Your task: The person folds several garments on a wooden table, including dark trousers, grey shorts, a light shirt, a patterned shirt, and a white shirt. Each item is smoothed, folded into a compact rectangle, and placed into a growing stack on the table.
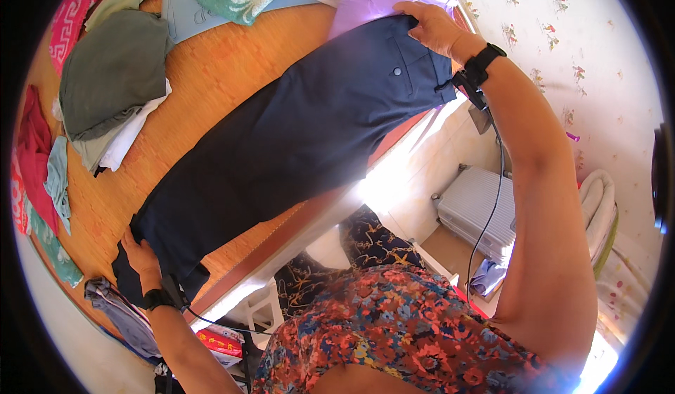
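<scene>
Dark trousers [295,123] stretched diagonally across the frame's middle over the table [218,78], my right hand [436,32] at upper right pinching the waist, my left hand [143,262] at lower left against the leg ends, whether clamped I cannot tell.

Two hands [434,30], two wristbands [486,59], one trouser pair [281,127], one suitcase [481,208]

Ribbed silver suitcase [467,201], flower-patterned wall [589,42], red-and-white package [221,340]
</scene>
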`<state>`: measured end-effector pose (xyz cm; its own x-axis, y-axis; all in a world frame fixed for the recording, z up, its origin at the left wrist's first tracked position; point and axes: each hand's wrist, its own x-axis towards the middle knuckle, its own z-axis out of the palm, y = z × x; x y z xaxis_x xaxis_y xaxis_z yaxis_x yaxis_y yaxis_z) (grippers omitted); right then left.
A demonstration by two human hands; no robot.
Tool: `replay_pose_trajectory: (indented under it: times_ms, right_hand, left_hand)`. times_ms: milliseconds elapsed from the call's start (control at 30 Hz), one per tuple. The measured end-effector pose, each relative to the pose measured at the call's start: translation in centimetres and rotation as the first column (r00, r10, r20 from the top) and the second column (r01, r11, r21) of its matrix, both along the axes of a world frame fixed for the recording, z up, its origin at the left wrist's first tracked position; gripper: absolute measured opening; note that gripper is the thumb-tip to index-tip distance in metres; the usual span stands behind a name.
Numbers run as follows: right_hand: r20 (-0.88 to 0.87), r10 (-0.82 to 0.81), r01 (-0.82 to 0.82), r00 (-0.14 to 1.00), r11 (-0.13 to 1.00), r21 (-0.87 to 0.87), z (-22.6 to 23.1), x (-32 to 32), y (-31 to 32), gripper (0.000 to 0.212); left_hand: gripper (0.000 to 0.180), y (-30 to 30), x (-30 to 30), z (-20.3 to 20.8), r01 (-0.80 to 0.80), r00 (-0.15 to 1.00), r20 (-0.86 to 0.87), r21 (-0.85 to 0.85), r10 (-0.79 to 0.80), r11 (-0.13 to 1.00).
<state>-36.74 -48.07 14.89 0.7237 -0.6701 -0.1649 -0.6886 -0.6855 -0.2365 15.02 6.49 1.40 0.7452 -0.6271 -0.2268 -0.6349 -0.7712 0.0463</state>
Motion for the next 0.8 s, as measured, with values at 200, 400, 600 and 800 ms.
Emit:
replay_pose_trajectory:
  times_ms: [200,400,600,800]
  right_hand:
    - [-0.06,0.025,-0.029,0.998,0.997,-0.067,-1.0,-0.9,0.2,0.027]
    - [0.256,-0.222,0.167,0.941,0.962,0.218,2.3,-4.6,6.8,0.016]
    - [-0.003,-0.225,0.225,0.974,0.974,0.035,5.3,-16.4,20.5,0.025]
    - [-0.049,-0.506,0.508,0.861,0.853,0.118,0.0,-23.0,29.9,0.028]
  left_hand:
    - [0.052,1.3,0.3,-0.4,0.016,0.996,0.093,-0.028,-0.013,0.999]
    - [0.052,2.8,0.4,-0.7,-0.02,0.998,-0.055,-0.196,0.009,0.98]
    - [0.052,3.8,1.0,-1.3,0.015,1.0,0.008,-0.112,-0.014,0.994]
    - [0.048,4.8,-0.1,-0.5,0.007,1.0,-0.023,-0.178,-0.012,0.984]
